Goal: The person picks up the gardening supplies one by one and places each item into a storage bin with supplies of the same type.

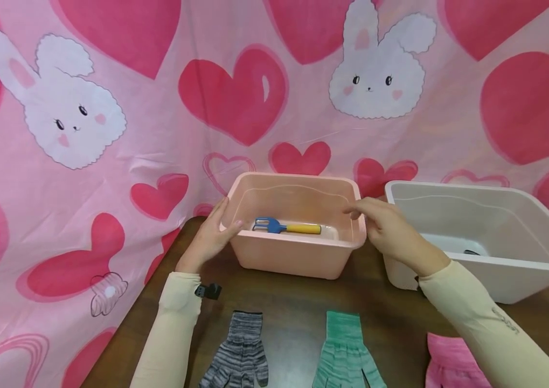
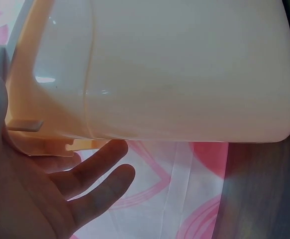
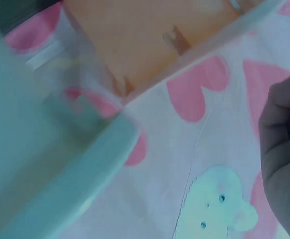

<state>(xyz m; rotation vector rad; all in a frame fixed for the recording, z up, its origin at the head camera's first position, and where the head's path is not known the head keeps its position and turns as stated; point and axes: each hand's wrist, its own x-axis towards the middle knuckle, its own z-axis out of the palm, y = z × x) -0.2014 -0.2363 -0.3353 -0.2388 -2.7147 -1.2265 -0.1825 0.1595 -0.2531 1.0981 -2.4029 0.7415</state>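
A pink plastic bin [image 1: 293, 257] stands on the table against the patterned cloth. Inside it lies a small garden hand fork [image 1: 298, 228] with blue tines and a yellow handle. My left hand [image 1: 210, 237] holds the bin's left end, thumb over the front rim and fingers along the outer side. In the left wrist view, the fingers [image 2: 92, 172] lie beside the bin wall [image 2: 184, 69]. My right hand [image 1: 386, 226] is at the bin's right rim, its fingers loosely bent. The right wrist view shows this hand [image 3: 286, 134] only in part, with nothing visibly held.
A larger white bin [image 1: 478, 191] stands to the right, with a small dark object [image 1: 471, 252] inside. Knitted gloves lie along the table's [image 1: 289, 299] near side: grey [image 1: 242, 347], green [image 1: 346, 350] and pink [image 1: 453, 361]. Cloth with hearts and rabbits [image 1: 303, 97] hangs behind.
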